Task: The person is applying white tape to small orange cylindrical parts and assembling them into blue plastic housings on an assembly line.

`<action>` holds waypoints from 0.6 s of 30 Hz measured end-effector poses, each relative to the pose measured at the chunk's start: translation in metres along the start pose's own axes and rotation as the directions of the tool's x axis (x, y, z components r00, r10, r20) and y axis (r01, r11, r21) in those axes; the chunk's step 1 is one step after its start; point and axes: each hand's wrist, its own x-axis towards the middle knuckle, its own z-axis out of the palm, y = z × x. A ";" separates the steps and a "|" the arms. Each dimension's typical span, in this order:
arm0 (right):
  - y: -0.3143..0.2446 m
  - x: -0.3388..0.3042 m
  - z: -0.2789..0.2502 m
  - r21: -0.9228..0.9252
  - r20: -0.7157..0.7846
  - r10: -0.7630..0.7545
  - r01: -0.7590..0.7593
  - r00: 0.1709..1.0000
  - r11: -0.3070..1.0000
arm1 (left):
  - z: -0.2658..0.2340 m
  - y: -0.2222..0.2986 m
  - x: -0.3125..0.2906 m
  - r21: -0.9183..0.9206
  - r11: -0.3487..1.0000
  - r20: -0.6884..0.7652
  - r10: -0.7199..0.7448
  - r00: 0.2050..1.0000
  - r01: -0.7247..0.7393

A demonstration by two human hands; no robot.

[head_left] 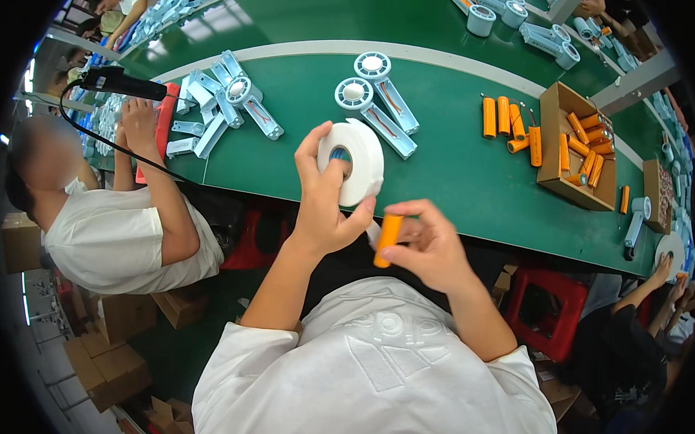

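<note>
My left hand (324, 195) grips a roll of white tape (367, 159), its fingers round the rim and one through the core. Held between the thumb and fingers of my right hand (429, 245) is an orange cylindrical battery (389, 238), close below the roll. A short white strip of tape (374, 233) shows between the roll and the battery; whether it sticks to the battery I cannot tell. Beyond the roll, two light-blue fan housings (354, 93) with open handles and red wires lie on the green table (297, 85).
Several orange batteries (503, 116) lie right of centre, beside a cardboard box (548, 164) holding more. More blue housings (221, 106) are piled at left, near a co-worker (134, 232) in white. Red stools (546, 309) stand below the table edge. Another person (620, 345) sits at right.
</note>
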 end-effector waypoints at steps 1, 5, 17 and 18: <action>-0.007 -0.003 -0.011 -0.016 -0.063 -0.031 0.030 0.998 0.999 | -0.003 0.001 -0.002 0.016 0.998 0.028 0.057 0.998 -0.058; -0.072 -0.008 -0.028 -0.130 -0.224 -0.074 0.046 0.972 0.990 | -0.015 -0.007 -0.011 0.032 0.964 0.161 0.256 0.953 -0.264; -0.119 0.019 -0.011 -0.684 -0.004 0.246 -0.182 0.969 0.707 | -0.019 -0.002 -0.013 -0.022 0.869 0.311 0.475 0.823 -0.494; -0.120 0.020 -0.010 -0.684 -0.002 0.247 -0.181 0.969 0.706 | -0.018 -0.001 -0.012 -0.020 0.870 0.311 0.474 0.824 -0.493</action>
